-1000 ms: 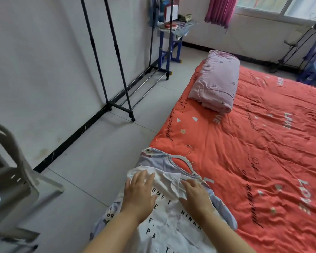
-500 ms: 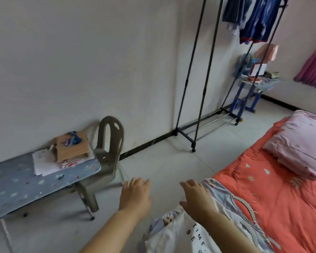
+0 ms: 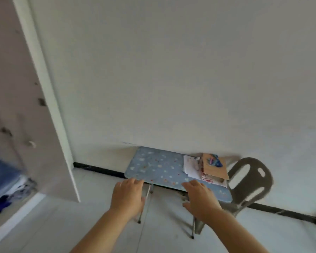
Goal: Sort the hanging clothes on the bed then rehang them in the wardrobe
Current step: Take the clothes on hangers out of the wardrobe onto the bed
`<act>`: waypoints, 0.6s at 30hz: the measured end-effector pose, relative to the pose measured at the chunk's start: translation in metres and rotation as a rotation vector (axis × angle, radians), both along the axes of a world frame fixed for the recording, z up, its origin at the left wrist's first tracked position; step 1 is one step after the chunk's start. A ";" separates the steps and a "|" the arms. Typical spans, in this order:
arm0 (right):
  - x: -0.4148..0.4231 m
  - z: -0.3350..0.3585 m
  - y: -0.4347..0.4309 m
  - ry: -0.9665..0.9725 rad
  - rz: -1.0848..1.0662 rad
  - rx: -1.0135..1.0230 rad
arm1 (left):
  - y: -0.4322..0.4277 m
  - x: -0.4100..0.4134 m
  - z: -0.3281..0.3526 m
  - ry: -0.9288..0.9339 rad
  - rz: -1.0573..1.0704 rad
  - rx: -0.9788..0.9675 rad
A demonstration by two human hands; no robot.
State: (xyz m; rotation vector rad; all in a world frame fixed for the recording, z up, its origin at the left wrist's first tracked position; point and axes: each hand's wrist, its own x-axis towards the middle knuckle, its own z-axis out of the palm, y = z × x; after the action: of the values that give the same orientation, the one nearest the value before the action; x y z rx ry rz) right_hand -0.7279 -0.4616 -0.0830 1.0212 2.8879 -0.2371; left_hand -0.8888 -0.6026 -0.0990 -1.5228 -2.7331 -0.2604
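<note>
My left hand point(image 3: 128, 196) and my right hand point(image 3: 199, 197) are held out in front of me, palms down, fingers loosely spread, holding nothing. Both hover in front of a small blue spotted table point(image 3: 159, 167) by the white wall. At the far left, folded blue clothes point(image 3: 2, 176) lie stacked in an open wardrobe compartment, blurred. The bed, the clothes on it and the hanging rack are out of view.
A white wardrobe side panel point(image 3: 49, 106) stands at the left. Papers and a brown card point(image 3: 214, 169) lie on the table's right end. A grey plastic chair point(image 3: 248, 183) stands right of the table. The floor is pale tile.
The view has swung left, away from the bed and rack to the wall, table and wardrobe. My hands have lifted off the white shirt and hang in the air.
</note>
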 end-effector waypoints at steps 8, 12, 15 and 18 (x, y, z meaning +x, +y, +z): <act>-0.204 0.022 -0.119 0.042 0.421 0.019 | -0.162 -0.142 0.016 0.044 0.398 0.026; -0.283 0.030 -0.167 0.077 0.606 0.026 | -0.215 -0.190 0.019 0.059 0.567 0.045; -0.342 0.030 -0.195 0.107 0.737 0.034 | -0.244 -0.227 0.020 0.069 0.678 0.045; -0.404 0.033 -0.217 0.141 0.863 0.030 | -0.266 -0.273 0.020 0.082 0.783 0.030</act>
State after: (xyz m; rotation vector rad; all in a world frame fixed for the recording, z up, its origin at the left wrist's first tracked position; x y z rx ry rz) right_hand -1.1324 -0.6788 -0.0497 -0.3039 3.1309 -0.2022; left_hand -1.1615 -0.8687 -0.0788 -0.3567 -2.9640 -0.2096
